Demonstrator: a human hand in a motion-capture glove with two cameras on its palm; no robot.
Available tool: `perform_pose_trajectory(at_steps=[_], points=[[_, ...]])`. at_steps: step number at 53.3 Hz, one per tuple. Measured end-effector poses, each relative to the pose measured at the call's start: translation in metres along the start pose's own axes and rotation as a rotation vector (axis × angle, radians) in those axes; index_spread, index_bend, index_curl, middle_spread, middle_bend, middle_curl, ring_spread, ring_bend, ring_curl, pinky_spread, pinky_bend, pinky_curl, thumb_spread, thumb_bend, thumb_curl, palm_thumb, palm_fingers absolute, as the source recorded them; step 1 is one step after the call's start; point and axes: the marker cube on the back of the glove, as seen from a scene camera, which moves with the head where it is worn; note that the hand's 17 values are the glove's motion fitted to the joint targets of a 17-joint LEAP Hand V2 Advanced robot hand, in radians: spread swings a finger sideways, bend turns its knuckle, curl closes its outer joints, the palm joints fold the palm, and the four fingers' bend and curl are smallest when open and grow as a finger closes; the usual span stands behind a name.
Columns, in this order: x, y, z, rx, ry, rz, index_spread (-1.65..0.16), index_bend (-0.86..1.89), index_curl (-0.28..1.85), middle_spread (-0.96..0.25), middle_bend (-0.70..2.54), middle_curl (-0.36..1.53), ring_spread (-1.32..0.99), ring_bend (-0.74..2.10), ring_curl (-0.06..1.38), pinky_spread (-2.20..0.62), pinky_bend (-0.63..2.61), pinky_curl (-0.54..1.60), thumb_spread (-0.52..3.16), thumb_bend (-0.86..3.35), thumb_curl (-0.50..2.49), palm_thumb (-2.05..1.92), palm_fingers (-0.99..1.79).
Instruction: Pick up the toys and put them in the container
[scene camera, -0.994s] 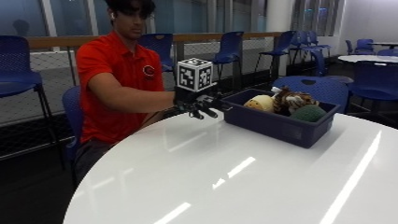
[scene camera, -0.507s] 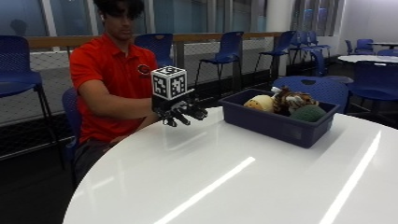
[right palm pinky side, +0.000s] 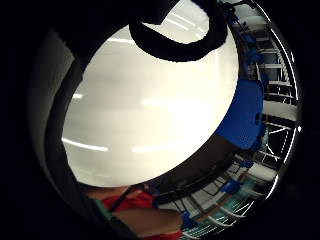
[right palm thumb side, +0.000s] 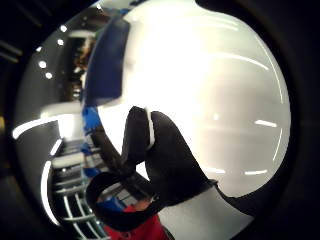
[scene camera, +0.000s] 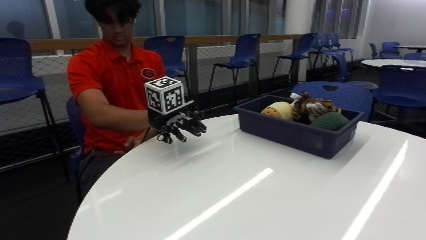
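1. The gloved right hand (scene camera: 180, 126) hangs above the near edge of the white table (scene camera: 266, 200), fingers loosely curled downward and holding nothing. The palm views agree: only bare tabletop lies under the palm.

2. The toys (scene camera: 305, 113) sit together in the blue container (scene camera: 293, 131), which stands on the table well apart from the hand, on the far side. A tan round one, a striped one and a green one show above the rim (whether more lie beneath them cannot be told).

3. No toy shows on the table in any view, so in my judgement the collecting is done or nearly so, and the step in hand is clearing the hand away.

4. To do that well, keep the hand lifted off the glossy surface, travel away from the container so as not to knock its wall, and leave the fingers relaxed.

5. Before stopping, glance along the table edge beside the person for a stray toy.
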Motion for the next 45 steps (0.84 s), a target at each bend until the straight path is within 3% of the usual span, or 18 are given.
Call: perform_pose_trajectory(at_steps=[45], points=[[-0.002, 0.004, -0.001, 0.022, -0.05, -0.003, -0.3, 0.17, 0.32, -0.06, 0.13, 0.22, 0.05, 0.16, 0.17, 0.07, 0.77, 0.33, 1.21, -0.07, 0.13, -0.1, -0.17]])
